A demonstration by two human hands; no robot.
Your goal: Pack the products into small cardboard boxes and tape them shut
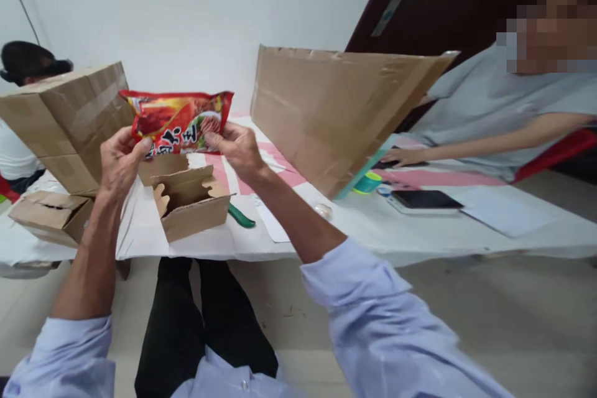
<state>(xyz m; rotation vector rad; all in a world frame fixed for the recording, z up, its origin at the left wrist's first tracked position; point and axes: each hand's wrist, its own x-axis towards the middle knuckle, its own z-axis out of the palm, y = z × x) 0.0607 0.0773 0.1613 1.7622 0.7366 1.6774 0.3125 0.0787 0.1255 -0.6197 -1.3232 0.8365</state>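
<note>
A red printed food packet (180, 121) is held up level between both hands, its picture side facing me. My left hand (120, 158) pinches its lower left corner, thumb in front. On the packet's right end, my right hand (240, 146) is closed with the thumb over the front. Below the packet, a small open cardboard box (196, 216) stands on the table with its flaps up; its inside is dark and I cannot make out what it holds. A green tool-like object (241, 216) lies against the box's right side.
Large cardboard boxes (84, 118) stand at left, near a smaller carton (51, 214). A tall cardboard panel (326, 112) leans centre-right. Beyond it are a teal tape roll (367, 183), a black-topped device (426, 200), papers (508, 208) and a seated person's arm. Another person sits far left.
</note>
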